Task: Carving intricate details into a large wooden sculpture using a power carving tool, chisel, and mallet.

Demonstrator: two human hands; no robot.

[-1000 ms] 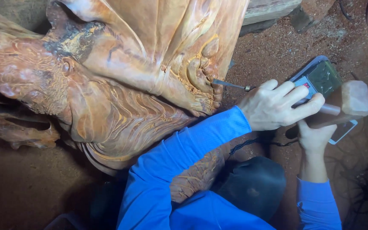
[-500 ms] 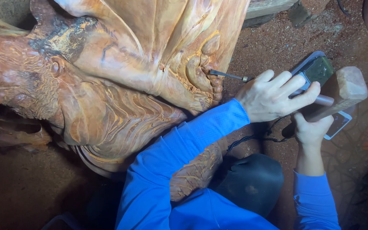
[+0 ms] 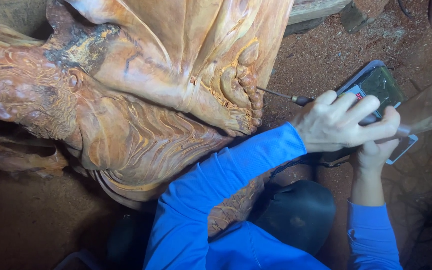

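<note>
Your mallet point(image 3: 428, 107) has swung nearer the chisel point(image 3: 296, 98) since a moment ago. Left hand point(image 3: 343, 122) wraps the chisel, tip at the carved foot point(image 3: 241, 90); right hand point(image 3: 373, 152) clasps the mallet handle. Toes look shaped, though fine detailing seems left.

Lit warmly and strongly from above, close to the camera. Brightest on the carved wooden sculpture point(image 3: 176, 90), with soft sheen along its smooth upper folds and sharp, readable grain around the carved foot. Nearly washed out on the left hand point(image 3: 343, 122), pale against everything else. Saturated, almost glowing, on the blue sleeves point(image 3: 216, 200). Dim toward the lower left and right corners, falling into heavy brown shadow on the ground point(image 3: 21, 230). Dark and featureless under the sculpture's lower edge. Slightly soft at the frame edges; faint glare on the phone screen point(image 3: 378, 82).
</note>
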